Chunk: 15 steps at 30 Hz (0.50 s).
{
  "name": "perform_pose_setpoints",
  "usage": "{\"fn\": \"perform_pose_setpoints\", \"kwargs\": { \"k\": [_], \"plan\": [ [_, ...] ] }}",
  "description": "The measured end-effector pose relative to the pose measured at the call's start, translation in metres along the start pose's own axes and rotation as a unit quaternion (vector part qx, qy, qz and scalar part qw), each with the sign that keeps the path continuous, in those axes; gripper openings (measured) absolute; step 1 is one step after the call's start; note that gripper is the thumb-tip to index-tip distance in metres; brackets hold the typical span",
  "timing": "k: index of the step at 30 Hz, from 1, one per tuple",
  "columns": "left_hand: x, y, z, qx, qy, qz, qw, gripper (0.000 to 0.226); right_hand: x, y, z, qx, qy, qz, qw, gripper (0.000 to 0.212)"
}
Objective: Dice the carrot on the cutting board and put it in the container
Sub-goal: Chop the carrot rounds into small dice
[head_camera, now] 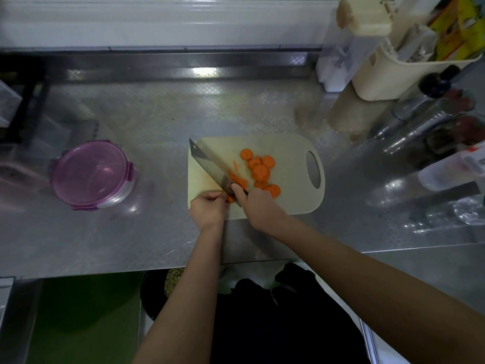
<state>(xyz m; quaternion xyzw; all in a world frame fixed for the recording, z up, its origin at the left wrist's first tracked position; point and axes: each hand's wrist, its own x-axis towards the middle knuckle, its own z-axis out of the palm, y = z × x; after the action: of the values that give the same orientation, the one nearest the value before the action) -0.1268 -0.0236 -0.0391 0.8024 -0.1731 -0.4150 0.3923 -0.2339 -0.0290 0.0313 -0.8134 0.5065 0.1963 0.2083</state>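
1. A person dices carrot at a steel desk. The right hand is wrapped round the handle of a broad knife, forefinger reaching toward the blade, whose edge is down on the cutting board
2. The left hand, fingers curled in, pinches a small carrot piece on the board's near-left part. The fingers hide most of the piece
3. The next cut appears to turn on one relation. The blade's long axis runs on a diagonal from far left to near right, and the pinched piece lies between the two hands, at the heel of the blade on its left face. The left fingertips are close beside the edge, so they would probably have to draw back leftward as the knife works along
4. Right of the blade, a small heap of cut strips lies against the steel. Beyond it, overlapping carrot rounds spread toward the board's handle hole. About seven can be made out, though the overlap makes an exact count uncertain
5. Counted: one knife, one board, two hands and one container. The container stands on the desk well apart to the left, nearer the left hand, with its purple lid on and no carrot visible in it. Most of the dicing looks still to be done, and the lid must come off before any transfer
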Motion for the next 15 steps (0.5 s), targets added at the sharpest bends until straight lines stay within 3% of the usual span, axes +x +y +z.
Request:
{"fn": "perform_pose_setpoints", "kwargs": {
  "k": [11,15],
  "plan": [
    [0.0035,-0.0014,0.0008,-0.005,-0.006,-0.013,1.000,0.026,0.0117,-0.0026,-0.0030,0.049,0.022,0.005,0.999,0.063],
    [0.0018,0.0013,-0.0001,0.005,-0.007,-0.014,1.000,0.025,0.0058,-0.0048,-0.0036,0.133,-0.002,0.032,0.991,0.051]
  ]
}}
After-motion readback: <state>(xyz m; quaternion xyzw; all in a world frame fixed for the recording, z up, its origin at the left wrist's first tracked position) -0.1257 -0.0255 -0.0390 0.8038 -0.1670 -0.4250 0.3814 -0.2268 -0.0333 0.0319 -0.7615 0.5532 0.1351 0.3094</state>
